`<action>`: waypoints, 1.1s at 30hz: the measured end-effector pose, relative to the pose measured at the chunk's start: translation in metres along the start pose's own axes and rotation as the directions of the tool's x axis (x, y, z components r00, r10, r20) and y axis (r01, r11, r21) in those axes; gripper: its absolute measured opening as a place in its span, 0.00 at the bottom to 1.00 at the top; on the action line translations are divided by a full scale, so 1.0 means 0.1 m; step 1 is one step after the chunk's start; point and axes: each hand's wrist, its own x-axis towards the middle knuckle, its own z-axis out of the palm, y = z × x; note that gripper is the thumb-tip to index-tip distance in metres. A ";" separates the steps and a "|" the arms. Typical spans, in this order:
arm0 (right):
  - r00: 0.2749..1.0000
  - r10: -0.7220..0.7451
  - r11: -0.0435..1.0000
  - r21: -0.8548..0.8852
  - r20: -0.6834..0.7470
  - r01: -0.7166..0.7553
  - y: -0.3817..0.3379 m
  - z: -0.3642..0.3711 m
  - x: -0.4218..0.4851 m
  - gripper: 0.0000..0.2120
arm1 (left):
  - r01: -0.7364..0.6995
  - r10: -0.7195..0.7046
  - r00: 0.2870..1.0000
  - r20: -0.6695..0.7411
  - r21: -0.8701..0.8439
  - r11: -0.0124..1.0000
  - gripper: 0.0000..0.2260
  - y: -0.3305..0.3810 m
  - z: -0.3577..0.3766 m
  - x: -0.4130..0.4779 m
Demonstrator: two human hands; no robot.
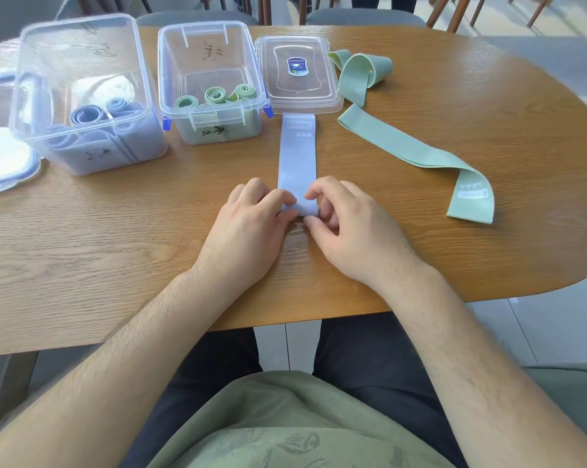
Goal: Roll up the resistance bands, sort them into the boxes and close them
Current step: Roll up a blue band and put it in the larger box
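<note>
at centre frame the near end of the lavender band (297, 157) is being rolled, its first small turn pinched under the fingertips of the left hand (248, 228) and the right hand (349, 231), fingers closed on it from both sides. the rest is laid flat up the wooden table (454, 265), its far end touching the loose lid (298, 74). a slack or skewed start could be carried up the strip, and the roll could spring open if the pinch is eased. the core of the roll is hidden by the fingers. markings on the purple-band box (82, 96) and green-band box (211, 86) cannot be read. a heavy-labelled green band (420, 157) and a crumpled green band (359, 69) are left unrolled at upper right. another lid (1, 157) is cut off at left.
</note>
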 end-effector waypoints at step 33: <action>0.996 0.035 0.999 0.017 -0.079 -0.034 0.13 0.03 0.24 0.09 | -0.014 0.014 1.000 -0.011 -0.005 1.000 0.08 -0.08 0.01 0.20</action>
